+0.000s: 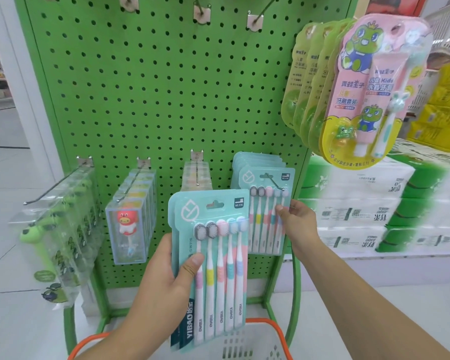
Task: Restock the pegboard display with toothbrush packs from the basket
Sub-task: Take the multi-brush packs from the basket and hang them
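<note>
- Left hand (164,279) grips spare packs (213,258) above the basket (278,331).
- Right hand (300,224) pinches the hung pack (266,211) on its peg (274,181).
- Judged mid-restock; next, thread another pack's slot over that peg.

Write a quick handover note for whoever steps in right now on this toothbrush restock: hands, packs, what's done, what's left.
Left hand: grips a small stack of teal toothbrush packs, thumb across the front, above the basket.
Right hand: pinches the front hung pack on the lower right hook of the pegboard.
Done: several teal packs already hang on that hook.
Left: hang the packs in the left hand's grip; whether more lie in the basket cannot be seen. Top row hooks appear bare.
</note>
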